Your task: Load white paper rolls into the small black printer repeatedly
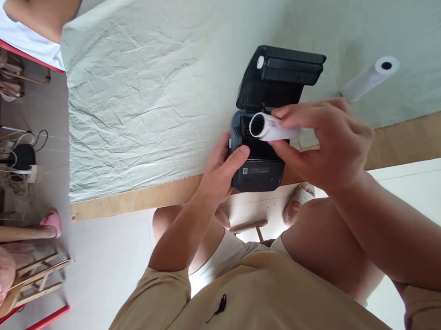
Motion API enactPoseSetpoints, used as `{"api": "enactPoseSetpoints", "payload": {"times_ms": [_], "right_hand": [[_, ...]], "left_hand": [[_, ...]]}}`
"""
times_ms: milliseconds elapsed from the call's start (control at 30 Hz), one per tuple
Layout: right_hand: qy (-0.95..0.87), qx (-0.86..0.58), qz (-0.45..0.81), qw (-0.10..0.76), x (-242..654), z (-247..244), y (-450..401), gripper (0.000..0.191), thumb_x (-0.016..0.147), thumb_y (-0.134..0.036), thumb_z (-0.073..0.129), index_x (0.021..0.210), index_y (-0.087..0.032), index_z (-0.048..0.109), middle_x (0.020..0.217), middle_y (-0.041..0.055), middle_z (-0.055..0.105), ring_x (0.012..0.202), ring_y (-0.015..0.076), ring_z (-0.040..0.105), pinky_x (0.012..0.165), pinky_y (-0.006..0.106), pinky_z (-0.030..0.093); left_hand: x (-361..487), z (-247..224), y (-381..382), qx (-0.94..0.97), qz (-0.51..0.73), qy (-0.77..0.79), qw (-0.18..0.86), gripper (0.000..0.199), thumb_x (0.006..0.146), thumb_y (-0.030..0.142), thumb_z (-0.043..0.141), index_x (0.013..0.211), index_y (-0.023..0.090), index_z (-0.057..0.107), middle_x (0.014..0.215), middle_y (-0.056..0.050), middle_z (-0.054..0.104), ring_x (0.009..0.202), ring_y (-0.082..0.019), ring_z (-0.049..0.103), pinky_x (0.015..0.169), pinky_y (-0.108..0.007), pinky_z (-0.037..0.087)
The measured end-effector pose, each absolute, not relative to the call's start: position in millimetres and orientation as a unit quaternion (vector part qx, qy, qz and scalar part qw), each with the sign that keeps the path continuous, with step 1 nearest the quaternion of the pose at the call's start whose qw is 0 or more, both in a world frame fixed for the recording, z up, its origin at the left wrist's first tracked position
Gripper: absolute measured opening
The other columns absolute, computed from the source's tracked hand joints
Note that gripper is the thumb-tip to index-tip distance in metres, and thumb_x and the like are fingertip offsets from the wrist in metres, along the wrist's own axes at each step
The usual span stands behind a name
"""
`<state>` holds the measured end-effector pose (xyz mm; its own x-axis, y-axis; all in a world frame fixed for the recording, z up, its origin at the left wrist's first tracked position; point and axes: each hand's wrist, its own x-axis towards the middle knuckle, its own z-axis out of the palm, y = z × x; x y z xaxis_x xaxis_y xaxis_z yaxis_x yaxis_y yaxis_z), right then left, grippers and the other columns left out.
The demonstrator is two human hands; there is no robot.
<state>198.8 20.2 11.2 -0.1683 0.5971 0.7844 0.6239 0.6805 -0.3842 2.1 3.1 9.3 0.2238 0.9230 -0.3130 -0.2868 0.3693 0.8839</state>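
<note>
A black portable label printer (258, 175) is at the table's near edge, its lid (278, 76) swung up and its paper bay exposed. My left hand (224, 167) grips the printer's left side, thumb over the rim of the bay. Between the thumb and fingers of my right hand (330, 139) is a small white core tube (274, 127), its hollow dark end facing left. It is held over the open bay; whether it touches the bay I cannot tell. To the right, a white paper roll (371, 78) with a dark core stands on the cloth.
A pale green, wrinkled cloth (139, 100) covers the table, whose wooden edge (133, 201) runs along the front. Another person's arm (46, 16) reaches in at the top left. Cables (13, 168), a folding stool (41, 278) and red bars (33, 327) are on the left floor.
</note>
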Motion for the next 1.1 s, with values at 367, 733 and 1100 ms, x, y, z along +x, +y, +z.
{"api": "enactPoseSetpoints", "payload": {"times_ms": [367,733,1100], "right_hand": [[-0.790,-0.369,0.019,0.489,196,5,19,0.017,0.103,-0.018,0.071,0.097,-0.033,0.070,0.101,-0.0063,0.088,0.099,0.0249,0.084,0.084,0.047,0.057],[-0.711,-0.447,0.017,0.543,210,1,25,0.042,0.098,-0.044,0.061,0.139,-0.035,0.059,0.138,0.0107,0.070,0.132,0.0363,0.072,0.090,0.056,0.064],[-0.764,-0.435,0.172,0.444,217,-12,18,0.047,0.108,-0.046,0.058,0.154,-0.039,0.053,0.149,0.0110,0.072,0.137,0.0383,0.073,0.107,0.064,0.065]], "left_hand": [[3,7,2,0.346,0.461,0.436,0.691,0.071,0.084,0.075,0.089,0.134,0.028,0.071,0.117,-0.008,0.084,0.117,-0.036,0.083,0.085,-0.044,0.069],[-7,0,3,0.394,0.424,0.448,0.681,0.098,0.069,0.037,0.104,0.156,0.030,0.060,0.134,-0.007,0.080,0.119,-0.029,0.078,0.100,-0.038,0.066],[-7,-1,2,0.396,0.439,0.435,0.679,0.099,0.066,0.044,0.107,0.152,0.031,0.059,0.143,-0.009,0.077,0.135,-0.036,0.076,0.112,-0.046,0.066]]}}
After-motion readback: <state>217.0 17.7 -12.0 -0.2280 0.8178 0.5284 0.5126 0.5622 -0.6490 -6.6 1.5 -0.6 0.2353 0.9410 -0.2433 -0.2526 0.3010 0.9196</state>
